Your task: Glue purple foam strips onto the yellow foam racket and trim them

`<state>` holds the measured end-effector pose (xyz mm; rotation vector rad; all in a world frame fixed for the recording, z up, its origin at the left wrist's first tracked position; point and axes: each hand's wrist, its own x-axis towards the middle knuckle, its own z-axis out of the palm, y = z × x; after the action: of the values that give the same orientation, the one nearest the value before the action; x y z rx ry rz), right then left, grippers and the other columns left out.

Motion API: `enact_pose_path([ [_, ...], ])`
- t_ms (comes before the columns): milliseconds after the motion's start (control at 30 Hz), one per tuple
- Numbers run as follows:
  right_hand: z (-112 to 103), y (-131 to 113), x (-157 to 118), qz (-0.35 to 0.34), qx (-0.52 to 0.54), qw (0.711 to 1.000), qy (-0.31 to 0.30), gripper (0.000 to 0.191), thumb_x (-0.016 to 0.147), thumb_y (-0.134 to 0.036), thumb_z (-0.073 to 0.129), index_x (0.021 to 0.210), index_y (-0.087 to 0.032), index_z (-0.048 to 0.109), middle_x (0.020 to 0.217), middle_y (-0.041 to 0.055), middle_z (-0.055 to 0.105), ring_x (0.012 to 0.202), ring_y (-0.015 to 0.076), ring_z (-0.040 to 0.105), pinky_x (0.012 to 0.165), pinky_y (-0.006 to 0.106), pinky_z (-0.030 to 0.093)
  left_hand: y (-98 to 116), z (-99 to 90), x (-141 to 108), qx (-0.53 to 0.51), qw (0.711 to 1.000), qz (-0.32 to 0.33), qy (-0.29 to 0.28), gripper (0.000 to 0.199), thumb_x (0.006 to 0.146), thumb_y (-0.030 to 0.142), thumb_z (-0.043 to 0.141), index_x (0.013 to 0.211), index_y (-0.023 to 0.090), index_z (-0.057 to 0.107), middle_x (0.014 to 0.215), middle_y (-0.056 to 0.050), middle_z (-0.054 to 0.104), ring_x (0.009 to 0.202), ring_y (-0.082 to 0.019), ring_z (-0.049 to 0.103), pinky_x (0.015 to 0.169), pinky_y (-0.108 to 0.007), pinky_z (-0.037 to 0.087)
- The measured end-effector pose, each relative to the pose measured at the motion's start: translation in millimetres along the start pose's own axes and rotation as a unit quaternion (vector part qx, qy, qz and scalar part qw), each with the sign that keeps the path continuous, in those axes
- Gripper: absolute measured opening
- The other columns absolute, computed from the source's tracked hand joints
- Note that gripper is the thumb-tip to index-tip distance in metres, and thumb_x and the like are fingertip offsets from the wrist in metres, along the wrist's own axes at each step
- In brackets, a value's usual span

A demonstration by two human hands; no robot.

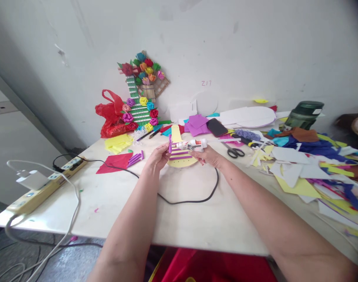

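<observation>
My right hand (pixel 208 156) is wrapped round a white hot glue gun (pixel 193 145), with a glue stick (pixel 224 140) jutting from its rear. The nozzle points left, close to a purple paper roll (pixel 170 144) that the fingers of my left hand (pixel 159 156) pinch upright. Beneath both hands lies a pale yellow cutout (pixel 181 162) with a round bottom and a narrow neck, crossed by purple strips. Whether the nozzle touches the roll I cannot tell. More purple rolls (pixel 135 158) lie to the left, beside a red paper sheet (pixel 114 163).
A yellow power strip (pixel 46 186) and black cord (pixel 184 202) are on the left and front. Scissors (pixel 235 152), a phone (pixel 216 127) and a green bottle (pixel 304 114) stand or lie right. Paper scraps (pixel 296 156) heap there. A paper-flower craft (pixel 140 111) leans on the wall.
</observation>
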<state>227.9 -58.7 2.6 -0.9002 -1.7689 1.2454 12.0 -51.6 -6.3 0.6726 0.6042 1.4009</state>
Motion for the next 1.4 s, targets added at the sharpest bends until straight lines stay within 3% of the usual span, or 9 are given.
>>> enact_pose_path([
  [267,0.1,3.4,1.2,-0.005,0.016,1.000,0.014,0.035,0.061,-0.045,0.071,0.068,-0.016,0.053,0.047,-0.0057,0.049,0.032,0.0049,0.038,0.031,0.021,0.034,0.7,0.8,-0.2,-0.026,1.000,-0.015,-0.004,0.009,0.074,0.003,0.055,0.075,0.008,0.062,0.057,-0.002,0.054,0.048,-0.005,0.048,0.035,-0.010,0.033],
  [600,3.1,-1.4,-0.3,-0.008,0.013,1.000,-0.011,0.035,0.061,-0.046,0.071,0.062,-0.016,0.052,0.045,-0.0055,0.048,0.032,0.0052,0.039,0.032,0.021,0.034,-0.3,0.1,0.3,-0.019,1.000,-0.012,0.001,0.009,0.073,0.003,0.057,0.076,0.008,0.063,0.057,-0.001,0.054,0.047,-0.004,0.049,0.035,-0.009,0.033],
  [833,1.6,0.7,0.2,-0.005,0.019,1.000,0.012,0.035,0.062,-0.046,0.070,0.069,-0.016,0.054,0.047,-0.0054,0.049,0.032,0.0046,0.038,0.031,0.020,0.033,0.2,1.4,-1.1,-0.015,1.000,-0.015,-0.013,0.008,0.073,0.003,0.057,0.075,0.007,0.063,0.057,-0.002,0.055,0.048,-0.004,0.049,0.035,-0.009,0.034],
  [1400,0.4,0.6,-0.2,-0.011,0.005,1.000,-0.013,0.034,0.064,-0.046,0.069,0.065,-0.016,0.053,0.047,-0.0054,0.048,0.032,0.0047,0.037,0.031,0.020,0.031,1.2,2.9,-2.5,-0.025,1.000,-0.010,0.005,0.011,0.075,0.002,0.053,0.078,0.007,0.063,0.059,-0.002,0.054,0.049,-0.005,0.049,0.035,-0.009,0.034],
])
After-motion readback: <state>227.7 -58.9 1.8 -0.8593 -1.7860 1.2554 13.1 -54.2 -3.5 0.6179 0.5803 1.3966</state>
